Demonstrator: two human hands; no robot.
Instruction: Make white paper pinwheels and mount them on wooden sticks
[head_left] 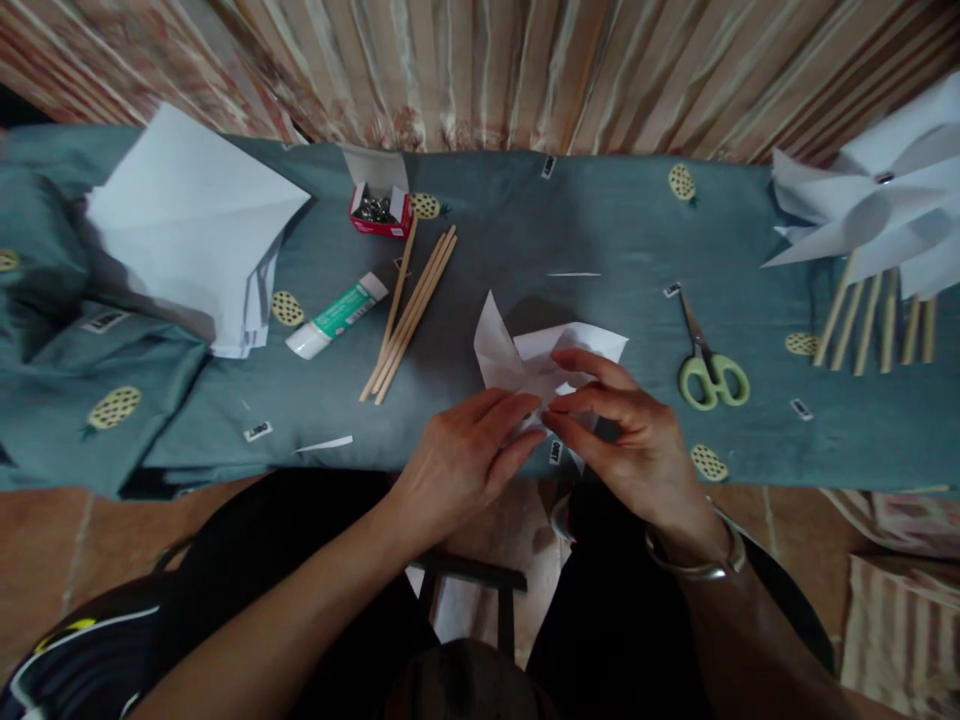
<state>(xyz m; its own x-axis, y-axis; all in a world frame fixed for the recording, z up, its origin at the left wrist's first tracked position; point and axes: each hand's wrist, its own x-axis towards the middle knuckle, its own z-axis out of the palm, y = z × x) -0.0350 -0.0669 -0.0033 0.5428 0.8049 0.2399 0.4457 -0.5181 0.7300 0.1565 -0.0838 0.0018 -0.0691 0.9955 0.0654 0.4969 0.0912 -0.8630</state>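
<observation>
A white paper pinwheel [497, 343] is between my hands near the table's front edge, its blades partly folded toward the middle. My left hand [470, 447] pinches its lower left side between thumb and fingers. From the right, my right hand [626, 425] closes thumb and fingertips at the paper's centre, touching the left fingertips. A small dark spot shows between the fingertips; what it is I cannot make out. The fingers hide most of the paper's middle.
Left of the pinwheel lie several wooden sticks [417, 315], a glue tube [337, 316], an opened red box of metal pins [380, 210] and stacked white paper [199, 225]. To the right are green-handled scissors [709, 365] and finished pinwheels [877, 205] on sticks. Paper scraps [324, 444] dot the cloth.
</observation>
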